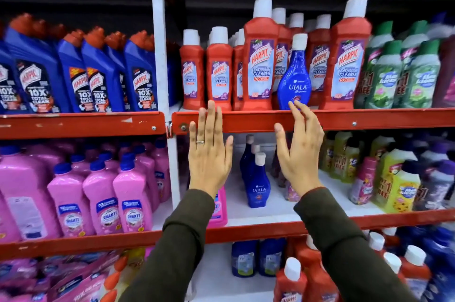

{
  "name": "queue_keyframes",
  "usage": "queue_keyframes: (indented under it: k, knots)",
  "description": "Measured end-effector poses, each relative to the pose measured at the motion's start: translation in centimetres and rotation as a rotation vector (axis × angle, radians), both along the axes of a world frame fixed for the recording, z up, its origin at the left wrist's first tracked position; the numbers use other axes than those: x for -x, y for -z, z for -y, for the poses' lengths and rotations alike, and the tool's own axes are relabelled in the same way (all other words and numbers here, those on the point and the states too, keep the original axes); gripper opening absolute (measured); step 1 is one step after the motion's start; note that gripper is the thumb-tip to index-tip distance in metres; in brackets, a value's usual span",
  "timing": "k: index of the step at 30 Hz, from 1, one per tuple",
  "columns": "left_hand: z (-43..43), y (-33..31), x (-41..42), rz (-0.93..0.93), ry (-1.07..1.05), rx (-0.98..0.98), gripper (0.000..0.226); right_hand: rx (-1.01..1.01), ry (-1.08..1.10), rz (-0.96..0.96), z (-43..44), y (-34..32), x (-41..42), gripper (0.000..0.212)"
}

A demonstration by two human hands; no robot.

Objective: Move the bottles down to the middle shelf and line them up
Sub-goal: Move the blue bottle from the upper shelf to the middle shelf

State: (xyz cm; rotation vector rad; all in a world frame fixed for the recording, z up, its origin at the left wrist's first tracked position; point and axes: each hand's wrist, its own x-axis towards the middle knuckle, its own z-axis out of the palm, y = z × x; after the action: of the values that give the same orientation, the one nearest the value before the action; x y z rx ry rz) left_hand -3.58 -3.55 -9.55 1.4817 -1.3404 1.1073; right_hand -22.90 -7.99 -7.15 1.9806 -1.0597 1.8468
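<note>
Head view, right grip [299, 154] fingertips touching Ujala bottle [294, 80] — unclasped

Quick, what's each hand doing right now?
Left hand: open, holding nothing.
Right hand: open, fingertips at the blue Ujala bottle, no grip yet.

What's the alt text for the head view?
Both open hands reach up toward a blue Ujala bottle among red Harpic bathroom cleaner bottles, right hand nearest it, left hand empty. More Ujala bottles stand on the middle shelf.

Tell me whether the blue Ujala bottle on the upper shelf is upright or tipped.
Upright: the blue Ujala bottle stands on its base among red Harpic bottles, white cap up. The right hand reaches toward it.
</note>
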Motion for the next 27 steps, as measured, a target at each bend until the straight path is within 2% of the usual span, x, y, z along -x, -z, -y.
queue_keyframes:
  k: [6,11,16,27]
  knots:
    - [1.5,-4.8,0.7,0.004,-0.061,0.016,0.062,-0.081,-0.03,-0.013,2.5,-6.0,2.0,0.052]
    - [2.0,-4.4,0.2,-0.004,-0.091,-0.033,0.062,-0.325,-0.177,-0.077,4.8,-8.7,3.0,0.058]
    - [2.0,-3.9,0.0,0.028,-0.102,-0.043,0.061,-0.473,-0.286,-0.051,5.8,-10.3,4.1,0.051]
    - [2.0,-4.0,0.1,0.036,-0.127,-0.036,0.061,-0.484,-0.509,0.196,5.2,-11.1,4.3,0.041]
